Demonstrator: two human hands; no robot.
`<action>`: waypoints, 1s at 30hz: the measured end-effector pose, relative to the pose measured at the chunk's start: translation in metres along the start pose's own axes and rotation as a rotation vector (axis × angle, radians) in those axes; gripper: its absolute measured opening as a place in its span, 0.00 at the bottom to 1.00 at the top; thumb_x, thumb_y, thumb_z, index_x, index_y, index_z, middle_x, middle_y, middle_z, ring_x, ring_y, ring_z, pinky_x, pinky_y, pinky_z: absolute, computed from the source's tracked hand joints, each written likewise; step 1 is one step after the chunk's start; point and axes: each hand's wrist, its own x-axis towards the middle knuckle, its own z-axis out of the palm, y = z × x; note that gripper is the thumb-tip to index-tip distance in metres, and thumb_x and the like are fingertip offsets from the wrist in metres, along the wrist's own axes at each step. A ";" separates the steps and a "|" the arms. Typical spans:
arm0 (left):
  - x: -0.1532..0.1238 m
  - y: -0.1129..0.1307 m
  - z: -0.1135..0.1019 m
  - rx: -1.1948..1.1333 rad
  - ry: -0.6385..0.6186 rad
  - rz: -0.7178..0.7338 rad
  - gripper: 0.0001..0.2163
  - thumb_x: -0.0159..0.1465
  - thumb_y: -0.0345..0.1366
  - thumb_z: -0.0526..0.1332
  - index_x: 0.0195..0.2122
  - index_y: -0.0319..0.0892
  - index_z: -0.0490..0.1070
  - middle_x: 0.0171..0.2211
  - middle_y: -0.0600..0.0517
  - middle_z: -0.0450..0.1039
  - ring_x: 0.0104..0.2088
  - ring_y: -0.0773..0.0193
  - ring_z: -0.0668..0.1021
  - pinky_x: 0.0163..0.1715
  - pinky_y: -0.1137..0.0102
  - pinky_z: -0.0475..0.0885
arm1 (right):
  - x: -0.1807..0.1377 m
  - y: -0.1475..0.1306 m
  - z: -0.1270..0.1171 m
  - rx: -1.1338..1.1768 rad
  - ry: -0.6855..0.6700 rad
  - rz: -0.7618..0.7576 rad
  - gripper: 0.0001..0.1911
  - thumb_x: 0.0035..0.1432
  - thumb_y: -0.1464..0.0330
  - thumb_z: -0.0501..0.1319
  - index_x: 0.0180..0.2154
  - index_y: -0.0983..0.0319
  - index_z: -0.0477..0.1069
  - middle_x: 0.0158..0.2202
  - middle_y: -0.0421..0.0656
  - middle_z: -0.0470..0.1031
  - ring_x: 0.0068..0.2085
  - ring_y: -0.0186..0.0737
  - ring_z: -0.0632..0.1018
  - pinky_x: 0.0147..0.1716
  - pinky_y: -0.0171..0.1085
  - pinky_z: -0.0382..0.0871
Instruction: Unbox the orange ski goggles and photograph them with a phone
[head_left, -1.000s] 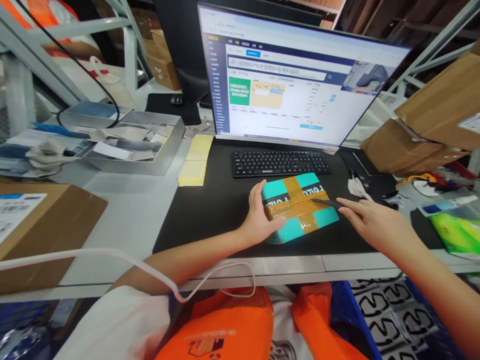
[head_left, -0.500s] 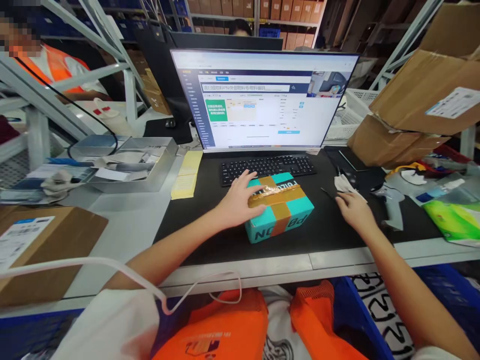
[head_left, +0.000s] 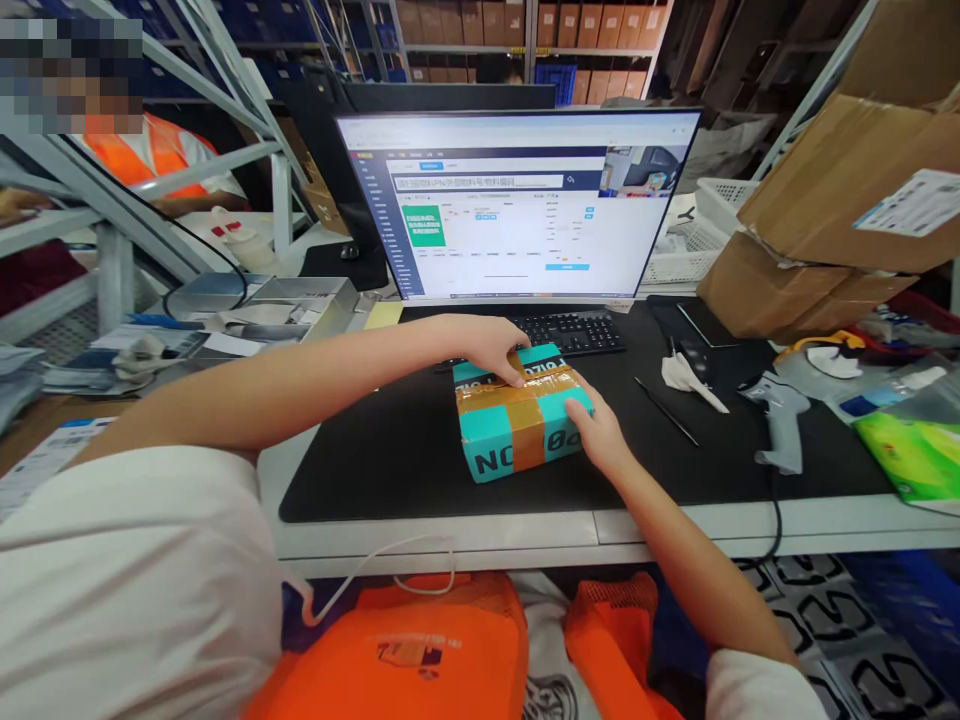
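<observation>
A teal cardboard box (head_left: 491, 425) with black print and brown tape crossing its top sits on the black mat (head_left: 390, 480) in front of me. My left hand (head_left: 496, 347) reaches over from the far side, its fingers bent at the taped top. Against the box's right side, my right hand (head_left: 600, 428) grips with the thumb on the near face and the other fingers partly hidden. To the right on the mat lie a thin black stick-like tool (head_left: 666, 410) and a crumpled white piece (head_left: 691, 382).
Behind the box stand a keyboard (head_left: 577, 332) and a lit monitor (head_left: 517, 220). A barcode scanner (head_left: 780, 420) and a green pack (head_left: 911, 450) lie at right, below stacked brown cartons (head_left: 840, 190). A grey tray (head_left: 322, 300) holds papers at left. Another person (head_left: 161, 150) in an orange vest sits beyond.
My right hand has left the white piece and moved left to the box's right side. My left hand has shifted to the top's far edge. The box has moved slightly left.
</observation>
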 end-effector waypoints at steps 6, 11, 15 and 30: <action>0.004 0.022 -0.002 0.112 -0.055 0.011 0.44 0.50 0.48 0.70 0.70 0.43 0.68 0.47 0.41 0.84 0.44 0.44 0.82 0.43 0.62 0.72 | -0.007 0.007 0.000 0.006 0.001 0.000 0.39 0.64 0.46 0.60 0.68 0.60 0.71 0.67 0.53 0.74 0.67 0.57 0.74 0.70 0.55 0.64; 0.007 0.034 0.009 0.153 -0.066 -0.001 0.48 0.51 0.41 0.70 0.75 0.43 0.60 0.39 0.41 0.84 0.41 0.39 0.82 0.46 0.57 0.72 | -0.008 0.009 0.002 0.044 0.017 0.004 0.37 0.65 0.49 0.58 0.70 0.60 0.69 0.67 0.53 0.74 0.67 0.56 0.74 0.69 0.54 0.65; 0.006 0.036 0.016 0.183 -0.054 -0.001 0.43 0.54 0.39 0.68 0.74 0.42 0.62 0.35 0.42 0.83 0.40 0.39 0.81 0.45 0.56 0.72 | -0.009 0.011 0.003 0.061 0.025 0.013 0.36 0.64 0.52 0.59 0.68 0.61 0.70 0.68 0.53 0.73 0.68 0.57 0.73 0.70 0.55 0.63; 0.017 -0.073 0.006 -0.461 0.020 -0.232 0.29 0.58 0.66 0.60 0.39 0.44 0.83 0.31 0.43 0.81 0.35 0.48 0.83 0.36 0.59 0.75 | 0.007 0.033 -0.020 0.134 -0.193 0.032 0.40 0.63 0.52 0.60 0.73 0.57 0.64 0.73 0.48 0.66 0.72 0.56 0.69 0.73 0.56 0.60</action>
